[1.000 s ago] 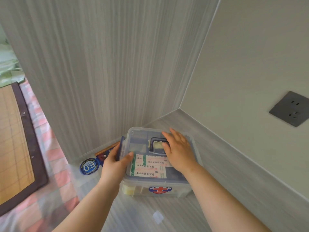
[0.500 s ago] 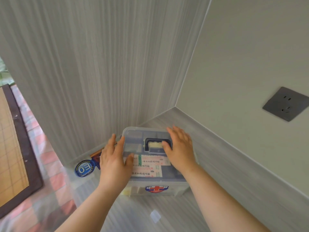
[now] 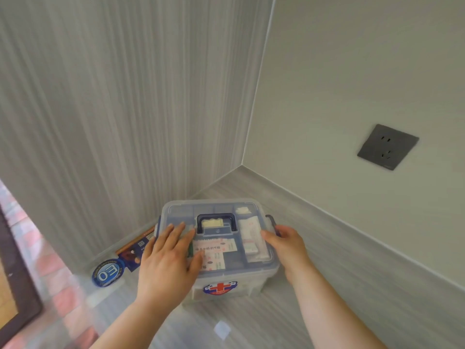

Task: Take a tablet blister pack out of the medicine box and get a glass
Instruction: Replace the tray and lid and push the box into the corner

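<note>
Corner of a grey wood-grain surface [image 3: 251, 321], closed in behind by a striped panel [image 3: 113, 109] on the left and a plain wall [image 3: 352, 71] on the right, which meet just beyond the medicine box [image 3: 226, 278]. The box fills most of the corner; only a narrow strip of surface separates it from either wall. Its lid is shut, and its top is partly covered: the left hand [image 3: 168, 260] lies flat on the left half, the right hand [image 3: 284, 245] curls at the right edge by the blue latch [image 3: 273, 222]. The handle [image 3: 217, 221] between them is uncovered. Flat packets [image 3: 125, 258] occupy the strip on the left. The near surface is open.
</note>
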Tool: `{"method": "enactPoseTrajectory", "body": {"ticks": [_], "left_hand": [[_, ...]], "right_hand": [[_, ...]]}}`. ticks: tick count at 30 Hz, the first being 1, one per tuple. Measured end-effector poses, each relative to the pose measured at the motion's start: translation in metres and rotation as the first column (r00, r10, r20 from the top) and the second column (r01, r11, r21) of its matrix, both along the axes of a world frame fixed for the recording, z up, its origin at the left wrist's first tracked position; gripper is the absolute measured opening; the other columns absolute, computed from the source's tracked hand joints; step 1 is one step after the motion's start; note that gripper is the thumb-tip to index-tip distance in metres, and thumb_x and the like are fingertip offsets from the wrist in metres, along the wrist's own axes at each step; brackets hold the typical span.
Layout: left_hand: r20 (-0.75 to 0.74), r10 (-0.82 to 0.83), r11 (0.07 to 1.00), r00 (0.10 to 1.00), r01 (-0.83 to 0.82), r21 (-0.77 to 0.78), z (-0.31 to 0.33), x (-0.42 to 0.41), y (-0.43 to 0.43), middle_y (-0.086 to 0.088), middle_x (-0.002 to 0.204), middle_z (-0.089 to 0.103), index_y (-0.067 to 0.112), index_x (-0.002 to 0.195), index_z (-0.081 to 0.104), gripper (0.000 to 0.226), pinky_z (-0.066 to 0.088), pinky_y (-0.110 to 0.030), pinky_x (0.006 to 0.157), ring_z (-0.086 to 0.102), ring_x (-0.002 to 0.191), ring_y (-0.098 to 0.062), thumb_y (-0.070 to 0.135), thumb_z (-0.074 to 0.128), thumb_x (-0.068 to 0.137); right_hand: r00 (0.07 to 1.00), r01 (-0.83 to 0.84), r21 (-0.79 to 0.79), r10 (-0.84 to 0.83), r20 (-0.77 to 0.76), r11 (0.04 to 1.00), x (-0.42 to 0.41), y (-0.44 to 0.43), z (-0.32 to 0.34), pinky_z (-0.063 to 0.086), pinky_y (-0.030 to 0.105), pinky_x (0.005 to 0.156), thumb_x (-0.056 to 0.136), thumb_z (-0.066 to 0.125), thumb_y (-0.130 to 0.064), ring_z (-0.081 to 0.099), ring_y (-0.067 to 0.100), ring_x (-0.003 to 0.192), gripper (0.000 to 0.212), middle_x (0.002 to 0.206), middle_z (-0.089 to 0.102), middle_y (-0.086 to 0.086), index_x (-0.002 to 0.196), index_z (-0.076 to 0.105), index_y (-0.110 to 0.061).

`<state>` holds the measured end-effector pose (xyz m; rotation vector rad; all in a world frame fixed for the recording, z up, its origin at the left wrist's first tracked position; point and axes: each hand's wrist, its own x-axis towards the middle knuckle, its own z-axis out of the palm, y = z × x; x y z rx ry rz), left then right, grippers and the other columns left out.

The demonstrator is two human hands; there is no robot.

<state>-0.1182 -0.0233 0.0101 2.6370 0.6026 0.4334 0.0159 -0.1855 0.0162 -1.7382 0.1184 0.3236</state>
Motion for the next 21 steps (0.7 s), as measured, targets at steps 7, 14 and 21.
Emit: {"method": "enactPoseTrajectory", "body": {"ticks": [7,14,21], "left_hand": [[-0.117,-0.251,0.966,0.961,0.256,0.028,-0.001,-0.01,0.013,0.012,0.147,0.029,0.037,0.129,0.038,0.082,-0.001,-0.044,0.112,0.013,0.139,-0.014,0.074,0.044,0.056],[-0.129,-0.203,0.947,0.971,0.229,0.225,0.005,-0.007,0.004,-0.005,0.115,0.067,0.023,0.106,0.065,0.074,0.038,-0.063,0.087,0.059,0.109,-0.035,0.059,0.077,0.043],[-0.066,-0.15,0.936,0.986,0.163,0.312,0.002,0.001,-0.003,-0.006,0.104,0.073,0.02,0.097,0.068,0.075,0.047,-0.062,0.076,0.066,0.096,-0.033,0.059,0.08,0.034]], "right_hand": [[0.968,0.052,-0.137,-0.017,0.249,0.989,-0.01,0.008,-0.009,0.044,0.033,0.088,0.077,0.063,-0.007,0.054,0.023,0.091,0.035,0.109,0.056,0.011,0.111,0.056,-0.009],[0.917,0.072,-0.229,0.026,0.398,0.971,-0.013,0.014,-0.004,0.035,0.022,0.085,0.082,0.053,-0.002,0.052,0.02,0.097,0.037,0.114,0.053,0.013,0.118,0.053,-0.008],[0.887,0.062,-0.332,0.1,0.45,0.941,-0.002,0.015,-0.005,0.035,0.018,0.077,0.084,0.052,-0.007,0.048,0.012,0.09,0.026,0.118,0.056,0.01,0.109,0.057,-0.008]]}}
